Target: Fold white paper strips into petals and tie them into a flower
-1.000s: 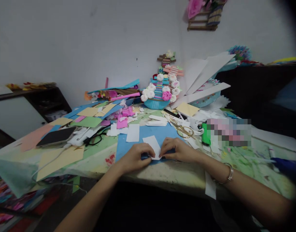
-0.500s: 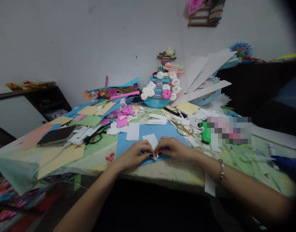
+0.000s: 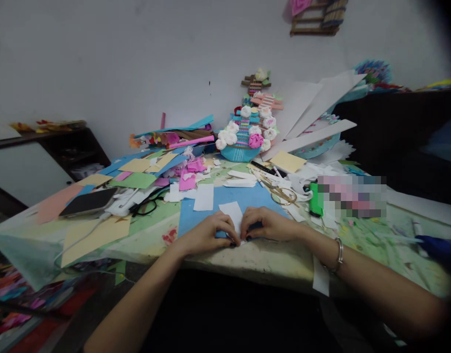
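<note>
A small white piece of paper (image 3: pixel 231 212) lies between my hands, its near end pinched by fingers from both sides. My left hand (image 3: pixel 214 233) is closed, thumb and fingertips together on the paper's lower edge. From the other side, my right hand (image 3: pixel 267 224) is curled with its fingertips pressed on the same edge. Both hands rest over a blue sheet (image 3: pixel 252 192) at the table's near edge. Another white paper rectangle (image 3: pixel 203 197) lies flat on the blue sheet, beyond my left hand. The paper's near end is partly hidden behind my fingers.
Scissors (image 3: pixel 284 195) and a green object (image 3: pixel 315 200) sit to the right. A phone (image 3: pixel 87 202), a white power strip (image 3: pixel 120 203) with a cable, and coloured sheets lie left. A blue boat-like craft with paper flowers (image 3: pixel 243 139) stands at the back.
My fingertips have moved slightly nearer and apart along the paper's near end, which was bunched up between them before. The view has shifted a little.
</note>
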Demonstrator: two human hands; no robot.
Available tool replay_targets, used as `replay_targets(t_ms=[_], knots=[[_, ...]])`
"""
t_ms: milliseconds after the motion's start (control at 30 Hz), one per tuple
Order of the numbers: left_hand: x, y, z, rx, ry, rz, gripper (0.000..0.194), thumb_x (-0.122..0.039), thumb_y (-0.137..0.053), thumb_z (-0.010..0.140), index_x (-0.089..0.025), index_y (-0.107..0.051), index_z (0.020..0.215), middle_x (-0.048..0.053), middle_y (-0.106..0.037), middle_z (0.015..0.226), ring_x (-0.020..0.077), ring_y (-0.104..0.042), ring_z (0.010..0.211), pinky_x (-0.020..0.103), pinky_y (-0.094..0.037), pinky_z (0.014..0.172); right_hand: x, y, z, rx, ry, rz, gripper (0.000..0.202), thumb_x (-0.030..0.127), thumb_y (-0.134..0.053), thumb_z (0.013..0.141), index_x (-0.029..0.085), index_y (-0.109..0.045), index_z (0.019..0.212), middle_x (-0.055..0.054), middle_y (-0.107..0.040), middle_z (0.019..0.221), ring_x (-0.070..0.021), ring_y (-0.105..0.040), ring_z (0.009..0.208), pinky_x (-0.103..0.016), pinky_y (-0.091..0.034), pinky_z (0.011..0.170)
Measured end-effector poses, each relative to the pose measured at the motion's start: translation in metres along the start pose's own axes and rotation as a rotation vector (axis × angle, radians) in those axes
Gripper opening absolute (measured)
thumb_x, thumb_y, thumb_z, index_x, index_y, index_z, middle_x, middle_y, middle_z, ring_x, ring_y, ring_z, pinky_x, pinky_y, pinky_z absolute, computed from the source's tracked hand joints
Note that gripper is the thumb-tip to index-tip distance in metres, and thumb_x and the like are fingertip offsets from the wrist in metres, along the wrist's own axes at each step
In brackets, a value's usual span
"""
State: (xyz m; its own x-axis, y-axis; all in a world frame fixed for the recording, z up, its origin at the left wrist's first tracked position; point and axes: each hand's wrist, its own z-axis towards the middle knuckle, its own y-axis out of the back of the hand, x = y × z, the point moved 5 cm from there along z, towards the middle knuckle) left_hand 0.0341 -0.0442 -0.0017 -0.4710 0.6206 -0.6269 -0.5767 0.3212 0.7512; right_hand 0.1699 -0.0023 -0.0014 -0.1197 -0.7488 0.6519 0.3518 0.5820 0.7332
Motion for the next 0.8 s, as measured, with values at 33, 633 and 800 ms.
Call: replay_targets(t_ms=[33,633,800], knots=[[-0.0003,-0.0002,-0.0003,0.009,-0.003,0.000,0.010,-0.020,-0.063,0.081,-0.021,-0.072,0.085,0.002,-0.065,0.085,0.0141,-0.057,0.086,0.027,-0.037,0.084,0.0002,-0.0004,-0.0001,0.015,0.009,0.005,0.011,0.019,-0.061,0.083,0.016,-0.070,0.087,-0.005,-0.068,0.084,-0.0158,-0.055,0.088,-0.027,-0.041,0.081],[0.0079,0.0001,-0.0008,-0.073,0.133,-0.083,0.012,-0.018,-0.051,0.086,-0.017,-0.060,0.094,0.002,-0.061,0.089,0.0143,-0.054,0.082,0.025,-0.042,0.075,0.0089,-0.0020,0.0006,0.043,0.027,-0.054,0.019,0.008,-0.051,0.086,0.016,-0.068,0.087,-0.005,-0.067,0.087,-0.0148,-0.054,0.087,-0.029,-0.040,0.083],[0.0066,-0.0002,0.0008,-0.059,0.100,-0.068,0.012,-0.015,-0.052,0.085,-0.016,-0.063,0.083,0.001,-0.064,0.084,0.0147,-0.055,0.085,0.026,-0.040,0.080,0.0025,-0.0007,0.0013,-0.002,-0.058,-0.012,0.010,0.014,-0.058,0.083,0.015,-0.067,0.088,-0.004,-0.066,0.084,-0.0145,-0.055,0.083,-0.026,-0.042,0.075]])
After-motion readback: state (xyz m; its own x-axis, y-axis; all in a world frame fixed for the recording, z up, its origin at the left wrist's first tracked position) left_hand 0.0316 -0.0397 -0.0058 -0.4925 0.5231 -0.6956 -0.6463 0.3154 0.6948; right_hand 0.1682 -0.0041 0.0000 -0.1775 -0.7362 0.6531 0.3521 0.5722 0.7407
